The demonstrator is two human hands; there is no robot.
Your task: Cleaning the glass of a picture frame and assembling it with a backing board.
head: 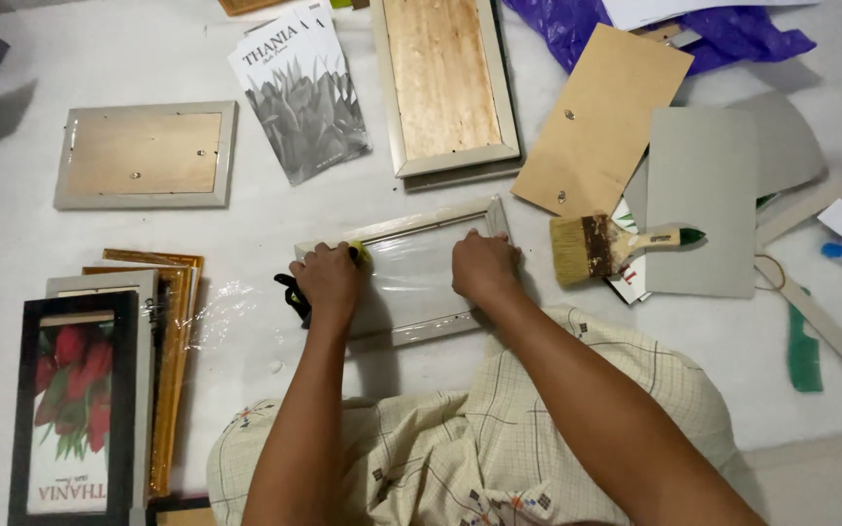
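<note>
A pale picture frame point(411, 282) with a glossy glass pane lies in front of me on the white floor covering. My left hand point(328, 281) presses a small yellow cloth or sponge point(360, 253) onto the frame's left end. Beside that hand a black object point(293, 295) peeks out. My right hand point(484, 265) rests fingers-down on the frame's right end, holding it in place. A wide paintbrush point(601, 245) with a wooden handle lies just right of my right hand.
Two frames lie face down, at the left point(145, 156) and at the top centre point(443, 83). Printed flower sheets point(299, 93), a brown backing board point(601, 117), grey cards point(702, 200), a purple bag point(655, 29) and a stack of frames point(99, 390) surround me.
</note>
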